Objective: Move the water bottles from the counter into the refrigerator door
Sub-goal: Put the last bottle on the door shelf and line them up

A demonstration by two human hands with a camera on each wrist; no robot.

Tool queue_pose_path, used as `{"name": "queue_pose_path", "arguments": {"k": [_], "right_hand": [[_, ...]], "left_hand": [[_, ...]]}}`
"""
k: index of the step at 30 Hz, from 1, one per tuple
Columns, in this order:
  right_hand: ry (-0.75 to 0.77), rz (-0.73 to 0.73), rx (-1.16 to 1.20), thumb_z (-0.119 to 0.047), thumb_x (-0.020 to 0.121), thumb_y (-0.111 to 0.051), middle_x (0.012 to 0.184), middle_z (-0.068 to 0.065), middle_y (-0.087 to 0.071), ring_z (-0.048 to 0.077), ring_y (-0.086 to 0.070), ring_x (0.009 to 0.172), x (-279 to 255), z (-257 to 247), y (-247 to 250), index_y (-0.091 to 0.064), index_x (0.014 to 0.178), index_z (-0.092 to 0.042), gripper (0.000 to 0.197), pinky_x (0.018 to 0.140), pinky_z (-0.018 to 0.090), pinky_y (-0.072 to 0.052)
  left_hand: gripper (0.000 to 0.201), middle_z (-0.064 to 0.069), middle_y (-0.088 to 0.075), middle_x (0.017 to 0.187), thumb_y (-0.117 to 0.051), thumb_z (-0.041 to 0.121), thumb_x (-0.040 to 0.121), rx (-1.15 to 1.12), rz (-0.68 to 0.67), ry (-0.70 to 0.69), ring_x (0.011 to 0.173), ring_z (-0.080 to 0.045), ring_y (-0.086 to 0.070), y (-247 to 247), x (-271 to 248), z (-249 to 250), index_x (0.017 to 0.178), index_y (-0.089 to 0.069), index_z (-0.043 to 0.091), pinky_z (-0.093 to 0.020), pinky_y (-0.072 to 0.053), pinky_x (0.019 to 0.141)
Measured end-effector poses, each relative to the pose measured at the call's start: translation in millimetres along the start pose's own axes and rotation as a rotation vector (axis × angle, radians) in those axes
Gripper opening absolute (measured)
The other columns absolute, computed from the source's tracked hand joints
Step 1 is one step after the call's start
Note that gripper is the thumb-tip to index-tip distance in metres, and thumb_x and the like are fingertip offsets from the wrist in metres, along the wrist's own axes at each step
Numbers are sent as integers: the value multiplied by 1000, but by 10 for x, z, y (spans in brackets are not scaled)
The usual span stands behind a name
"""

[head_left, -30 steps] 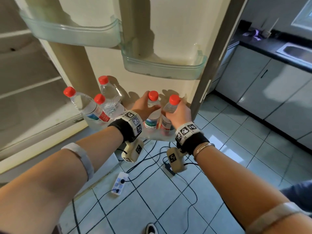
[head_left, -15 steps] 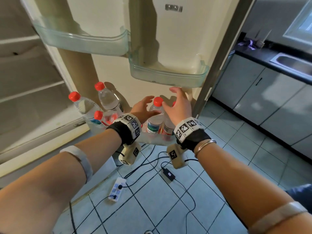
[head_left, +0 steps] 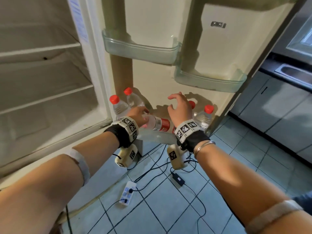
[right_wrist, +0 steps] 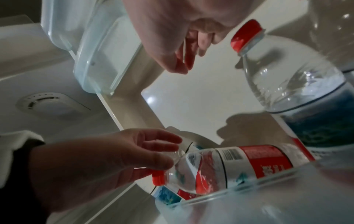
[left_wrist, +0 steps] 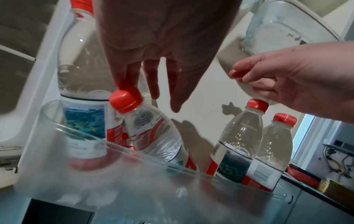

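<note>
Lowest door bin [head_left: 158, 137], left to right. Two upright bottles [head_left: 118, 105] stand at its left end. Beside them the left hand [head_left: 137, 115], its grip spread, fingertips [left_wrist: 124, 84] on the red cap, meets the toppled bottle [head_left: 160, 124]; its long axis runs along the bin, cap leftward, so this hand is nearer. The right hand [head_left: 179, 109] hovers above, grip relaxed, holding nothing. Two more bottles [head_left: 205, 115] stand at the bin's right end. Red label and barcode; the lettering is unreadable.
</note>
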State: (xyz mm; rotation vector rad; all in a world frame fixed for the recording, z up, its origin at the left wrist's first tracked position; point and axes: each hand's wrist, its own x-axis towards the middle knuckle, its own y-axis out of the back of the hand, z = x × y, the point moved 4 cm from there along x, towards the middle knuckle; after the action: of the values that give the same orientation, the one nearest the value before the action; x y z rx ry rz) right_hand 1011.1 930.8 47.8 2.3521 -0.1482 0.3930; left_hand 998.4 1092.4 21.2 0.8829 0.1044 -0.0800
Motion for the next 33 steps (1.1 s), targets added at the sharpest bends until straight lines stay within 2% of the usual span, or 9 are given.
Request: {"name": "queue_pose_path", "arguments": {"k": [4,7,12,16,19,21,25,29,33], "right_hand": [[-51,-9,24,1,83,-52,117,2,-63,18,-57,111,-39,12,-104,-60,104,-13,26,84,16,-36],[-98,-26,32,1,84,-51,115,2,-64,19,-61,101,-32,19,-143,-61,104,-13,26,82,21,-42],[-103,-103,34,2,83,-51,112,0,-67,17,-61,105,31,-18,-343,-62,102,-13,27,86,21,-42],[-97,-278,15,5,79,-57,119,-1,-63,16,-59,110,53,-37,-523,-60,112,-17,40,92,22,-43],[-85,-435,1,-1,77,-65,112,1,-63,17,-59,100,33,-147,-577,-58,120,-16,46,88,28,-48],[-57,-456,-11,-8,78,-68,109,8,-64,24,-60,99,55,-218,-562,-57,120,-10,44,84,31,-48],[-101,-370,111,-14,83,-66,115,11,-63,20,-57,100,171,-189,-454,-53,125,-10,44,69,11,-33],[-220,-256,105,-5,90,-54,117,14,-60,13,-60,85,290,-10,-345,-54,117,-3,27,66,2,-38],[-245,-209,-65,-16,91,-55,121,15,-61,31,-56,113,319,153,-309,-49,122,-6,33,91,31,-41]], "left_hand": [[27,-11,-60,116,-53,10,88,31,38,50,100,-29,-59,1,23,-132,114,-59,13,-39,-51,91],[26,-10,-60,116,-51,9,88,107,32,48,102,-27,-58,10,91,-171,113,-58,15,-38,-47,95],[24,-10,-60,112,-45,7,91,167,12,44,95,-24,-53,83,157,-180,110,-58,11,-26,-37,84],[41,-8,-59,103,-58,2,82,171,-72,40,92,-25,-58,148,224,-132,120,-51,13,-27,-44,77],[51,-9,-62,110,-69,3,72,116,-74,-36,100,-27,-61,220,302,52,119,-52,15,-39,-52,87],[45,-5,-66,101,-71,8,70,66,-44,-93,96,-23,-63,262,352,212,111,-55,16,-39,-53,88],[36,1,-66,105,-72,17,73,-73,71,-122,96,-17,-62,300,461,332,107,-60,21,-28,-49,80],[38,-4,-47,133,-69,35,77,51,317,-53,123,-28,-39,439,565,232,113,-59,27,-41,-32,103],[51,-12,-35,141,-61,23,84,102,251,135,128,-37,-32,474,623,101,132,-42,25,-47,-31,105]]}}
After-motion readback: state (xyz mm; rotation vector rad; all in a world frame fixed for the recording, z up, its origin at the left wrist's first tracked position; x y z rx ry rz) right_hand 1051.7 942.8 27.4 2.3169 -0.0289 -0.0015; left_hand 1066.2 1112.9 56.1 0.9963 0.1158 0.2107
